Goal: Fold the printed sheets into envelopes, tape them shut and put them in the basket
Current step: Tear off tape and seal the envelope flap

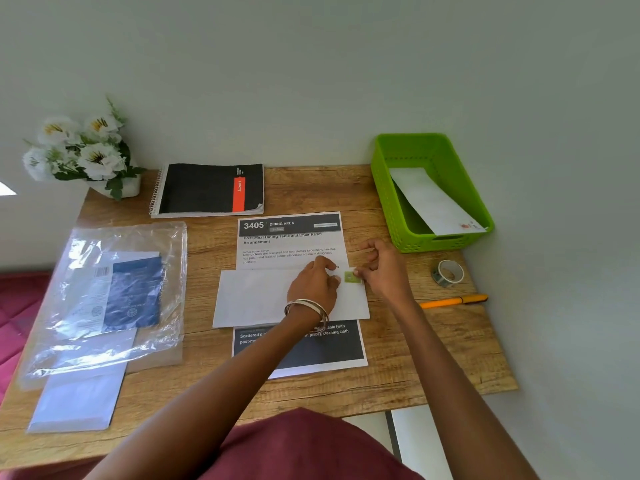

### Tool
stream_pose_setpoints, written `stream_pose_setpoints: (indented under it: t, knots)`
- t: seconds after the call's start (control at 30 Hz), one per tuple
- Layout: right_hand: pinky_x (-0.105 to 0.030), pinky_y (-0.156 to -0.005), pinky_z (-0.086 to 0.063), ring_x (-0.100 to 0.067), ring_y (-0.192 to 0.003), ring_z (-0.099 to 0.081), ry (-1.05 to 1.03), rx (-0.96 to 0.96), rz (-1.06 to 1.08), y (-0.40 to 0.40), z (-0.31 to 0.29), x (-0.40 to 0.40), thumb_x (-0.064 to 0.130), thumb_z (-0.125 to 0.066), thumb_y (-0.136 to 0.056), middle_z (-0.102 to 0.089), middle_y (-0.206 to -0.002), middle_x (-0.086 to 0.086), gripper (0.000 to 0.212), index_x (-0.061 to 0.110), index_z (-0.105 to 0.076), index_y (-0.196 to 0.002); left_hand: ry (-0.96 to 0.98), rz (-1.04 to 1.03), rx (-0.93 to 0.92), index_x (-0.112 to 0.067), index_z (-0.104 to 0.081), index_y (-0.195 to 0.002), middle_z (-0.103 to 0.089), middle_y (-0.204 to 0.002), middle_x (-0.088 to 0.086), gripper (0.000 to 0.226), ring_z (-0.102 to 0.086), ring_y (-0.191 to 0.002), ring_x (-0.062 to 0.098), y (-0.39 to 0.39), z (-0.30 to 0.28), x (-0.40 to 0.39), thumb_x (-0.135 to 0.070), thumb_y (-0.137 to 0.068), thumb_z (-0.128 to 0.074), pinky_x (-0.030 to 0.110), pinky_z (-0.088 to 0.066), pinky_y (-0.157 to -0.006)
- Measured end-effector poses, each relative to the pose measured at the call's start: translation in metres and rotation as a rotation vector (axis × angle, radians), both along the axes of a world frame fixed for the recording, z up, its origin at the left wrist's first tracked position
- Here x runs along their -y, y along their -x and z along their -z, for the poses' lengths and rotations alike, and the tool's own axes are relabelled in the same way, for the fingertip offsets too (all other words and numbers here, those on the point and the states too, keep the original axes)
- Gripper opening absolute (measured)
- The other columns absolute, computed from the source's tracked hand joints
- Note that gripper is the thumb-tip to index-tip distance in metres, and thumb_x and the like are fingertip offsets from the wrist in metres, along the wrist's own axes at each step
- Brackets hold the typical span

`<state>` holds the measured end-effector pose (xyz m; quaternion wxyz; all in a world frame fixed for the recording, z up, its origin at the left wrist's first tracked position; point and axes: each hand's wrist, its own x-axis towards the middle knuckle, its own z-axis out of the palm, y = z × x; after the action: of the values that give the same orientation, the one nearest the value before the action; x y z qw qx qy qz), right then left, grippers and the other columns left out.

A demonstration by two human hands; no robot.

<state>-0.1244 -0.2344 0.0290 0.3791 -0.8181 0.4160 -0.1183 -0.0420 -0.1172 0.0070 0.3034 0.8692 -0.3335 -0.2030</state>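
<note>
A white folded envelope (pixel 252 297) lies across a printed sheet (pixel 289 242) in the middle of the wooden table. My left hand (pixel 315 284) presses flat on the envelope near its right end. My right hand (pixel 382 268) pinches a small green piece of tape (pixel 351 277) against the envelope's right edge. A tape roll (pixel 447 273) stands to the right. The green basket (pixel 388 202) at the back right holds one taped white envelope (pixel 433 202).
A black spiral notebook (pixel 207 188) lies at the back. White flowers (pixel 81 150) stand in the back left corner. A clear plastic bag (pixel 104 299) with blue and white envelopes lies on the left. An orange pen (pixel 453 301) rests near the right edge.
</note>
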Motion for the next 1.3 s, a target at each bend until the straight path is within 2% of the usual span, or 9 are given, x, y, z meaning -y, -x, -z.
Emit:
stream_pose_setpoints:
  t: [0.2,0.37,0.5,0.77,0.93,1.13,1.3]
  knots:
    - [-0.032,-0.074,-0.050,-0.022,-0.092,-0.058,0.050,-0.022,0.009,-0.003,0.003,-0.002,0.004,-0.080,-0.069,-0.057,-0.104,-0.006,0.055,0.020,-0.052,-0.114,-0.042,-0.063,-0.055,-0.020,-0.049,-0.107,-0.064,-0.100,0.003,0.022,-0.057,-0.094,0.023,0.001,-0.002,0.006,-0.031,-0.089,-0.055,0.028,-0.037,-0.065]
    - [-0.025,-0.074,-0.042,-0.021,-0.099,-0.055,0.106,-0.049,-0.045,-0.005,0.000,-0.003,0.002,-0.076,-0.073,-0.055,-0.106,-0.006,0.056,0.016,-0.049,-0.120,-0.064,-0.088,-0.054,-0.021,-0.049,-0.104,-0.063,-0.101,0.001,0.024,-0.058,-0.092,0.023,0.002,-0.004,0.007,-0.035,-0.087,-0.057,0.030,-0.041,-0.066]
    - [-0.023,-0.069,-0.037,-0.015,-0.090,-0.049,0.124,-0.078,-0.070,-0.007,-0.003,-0.004,0.001,-0.075,-0.075,-0.054,-0.110,-0.011,0.057,0.015,-0.047,-0.123,-0.090,-0.108,-0.044,-0.020,-0.051,-0.104,-0.063,-0.102,0.003,0.026,-0.058,-0.095,0.024,0.002,-0.009,0.011,-0.039,-0.087,-0.055,0.029,-0.040,-0.068]
    - [-0.026,-0.069,-0.040,-0.025,-0.097,-0.056,0.187,-0.122,-0.117,-0.009,-0.004,-0.004,-0.001,-0.071,-0.077,-0.057,-0.109,-0.014,0.056,0.014,-0.046,-0.124,-0.155,-0.136,-0.018,-0.020,-0.052,-0.106,-0.062,-0.106,0.004,0.032,-0.058,-0.097,0.026,0.005,-0.014,0.017,-0.043,-0.085,-0.059,0.032,-0.043,-0.072]
    - [-0.025,-0.070,-0.040,-0.023,-0.097,-0.056,0.195,-0.116,-0.125,-0.009,-0.004,-0.004,-0.001,-0.071,-0.077,-0.058,-0.110,-0.014,0.055,0.013,-0.046,-0.124,-0.155,-0.133,-0.012,-0.021,-0.052,-0.107,-0.062,-0.108,0.003,0.030,-0.058,-0.098,0.025,0.006,-0.016,0.017,-0.040,-0.086,-0.058,0.029,-0.039,-0.069]
    - [-0.024,-0.068,-0.038,-0.017,-0.089,-0.053,0.189,-0.105,-0.123,-0.007,-0.002,-0.002,-0.001,-0.072,-0.077,-0.060,-0.106,-0.014,0.054,0.013,-0.047,-0.123,-0.158,-0.134,-0.007,-0.021,-0.052,-0.107,-0.062,-0.109,0.003,0.029,-0.058,-0.098,0.024,0.006,-0.017,0.016,-0.039,-0.086,-0.058,0.029,-0.039,-0.067]
    - [-0.026,-0.072,-0.041,-0.022,-0.097,-0.057,0.178,-0.120,-0.101,-0.008,0.003,-0.001,0.006,-0.076,-0.076,-0.059,-0.111,-0.012,0.057,0.014,-0.047,-0.124,-0.162,-0.128,-0.013,-0.021,-0.052,-0.107,-0.062,-0.107,0.003,0.029,-0.058,-0.097,0.025,0.006,-0.016,0.016,-0.039,-0.085,-0.059,0.030,-0.039,-0.068]
